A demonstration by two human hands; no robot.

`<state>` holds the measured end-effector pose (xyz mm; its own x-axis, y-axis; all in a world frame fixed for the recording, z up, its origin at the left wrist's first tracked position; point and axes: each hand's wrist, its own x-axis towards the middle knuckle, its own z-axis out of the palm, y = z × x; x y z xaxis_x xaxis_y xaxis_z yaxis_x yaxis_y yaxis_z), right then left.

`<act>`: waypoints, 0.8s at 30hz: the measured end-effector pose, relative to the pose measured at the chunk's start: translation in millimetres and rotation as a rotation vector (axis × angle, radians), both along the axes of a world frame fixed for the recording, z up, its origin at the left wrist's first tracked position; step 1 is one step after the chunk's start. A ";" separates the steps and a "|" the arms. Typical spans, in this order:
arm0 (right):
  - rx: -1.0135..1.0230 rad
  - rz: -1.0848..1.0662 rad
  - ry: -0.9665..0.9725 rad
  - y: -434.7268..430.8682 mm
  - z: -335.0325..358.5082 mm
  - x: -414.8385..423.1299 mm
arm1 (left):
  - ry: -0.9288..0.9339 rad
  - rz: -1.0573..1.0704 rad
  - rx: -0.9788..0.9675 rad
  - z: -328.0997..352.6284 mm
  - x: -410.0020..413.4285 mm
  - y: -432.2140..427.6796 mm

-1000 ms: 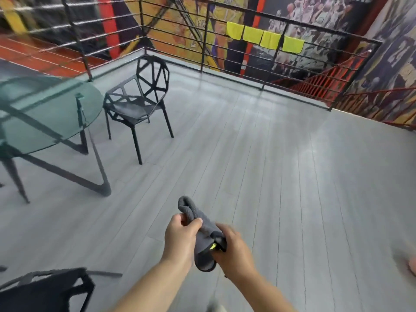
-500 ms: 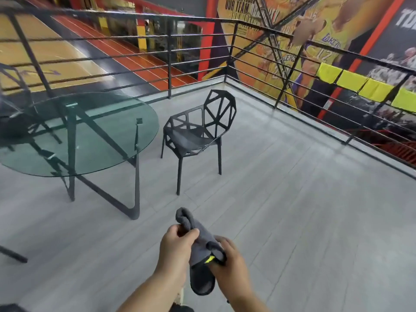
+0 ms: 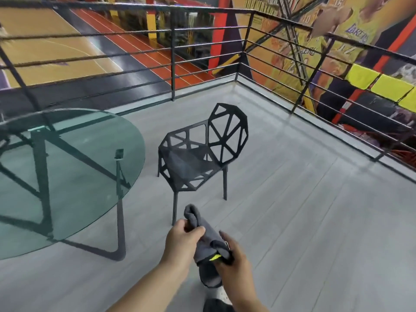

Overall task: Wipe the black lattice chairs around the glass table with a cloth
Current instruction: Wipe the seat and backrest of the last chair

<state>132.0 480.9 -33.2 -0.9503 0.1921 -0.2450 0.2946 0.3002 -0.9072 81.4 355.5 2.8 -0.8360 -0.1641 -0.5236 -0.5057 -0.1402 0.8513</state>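
— So, where is the grey cloth (image 3: 206, 233) at this moment?

— In both hands, low in the middle of the view, above the pale plank floor (image 3: 304, 221). The left hand (image 3: 180, 242) pinches its upper end between the thumb and curled fingers, and a rolled fold sticks up past the knuckles.

— And the right hand (image 3: 235, 264)?

— It grips the lower part. Its fingers are curled round the bunched cloth, where a small yellow-green bit (image 3: 214, 257) shows, and the loose end hangs below the hand.

— Does the cloth touch a chair?

— No. The black lattice chair (image 3: 198, 158) stands farther ahead, apart from the hands. It is upright on thin legs, with its backrest on the side away from the round glass table (image 3: 90, 199), which stands just to its left.

— Anything else around?

— A black metal railing (image 3: 172, 64) runs round the platform behind the chair, and yellow cloths (image 3: 362, 76) hang on it at the right. A light shoe (image 3: 221, 293) shows under the right wrist.
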 end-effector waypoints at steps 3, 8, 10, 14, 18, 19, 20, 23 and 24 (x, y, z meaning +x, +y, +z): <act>0.040 0.116 0.025 21.6 -22.3 -71.1 | -0.037 0.050 -0.030 -17.7 -65.0 18.0; 0.089 0.330 0.006 54.6 -43.0 -188.1 | -0.093 0.164 -0.060 -36.1 -166.3 43.6; 0.150 0.407 0.027 59.1 -48.3 -229.3 | -0.117 0.193 -0.087 -48.6 -203.1 48.1; 0.203 0.505 0.023 57.5 -60.1 -305.0 | -0.169 0.240 -0.134 -71.7 -262.1 43.6; 0.222 0.503 -0.036 38.8 -76.0 -381.2 | -0.170 0.323 0.024 -91.5 -313.3 28.4; 0.217 0.475 -0.061 35.0 -83.0 -401.8 | -0.178 0.337 0.070 -98.9 -325.1 22.9; 0.209 0.444 -0.086 32.9 -92.3 -421.7 | -0.196 0.359 0.090 -107.3 -335.9 16.8; 0.195 0.376 -0.171 25.6 -114.3 -476.8 | -0.262 0.443 0.100 -145.1 -362.6 -6.5; 0.225 0.352 -0.163 21.9 -121.2 -494.5 | -0.283 0.458 0.098 -158.4 -371.4 -15.0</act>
